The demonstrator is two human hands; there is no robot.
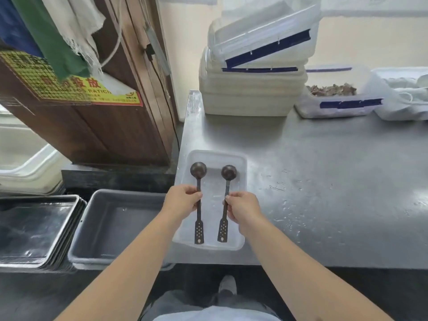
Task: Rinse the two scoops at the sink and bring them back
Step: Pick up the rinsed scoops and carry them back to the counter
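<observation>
Gripping one scoop [198, 202] per hand [181, 200] over tray [240, 163]

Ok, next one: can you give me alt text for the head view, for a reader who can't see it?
Two bare hands, left hand and right hand, each pinch the handle of a dark metal long-handled scoop, left scoop and right scoop, over a shallow translucent plastic tray at the corner of a steel worktable. A grey plastic tub sits lower left; stacked white lidded containers stand behind.

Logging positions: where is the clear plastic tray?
The clear plastic tray sits at the steel counter's near-left corner, right of the grey tub.
</observation>
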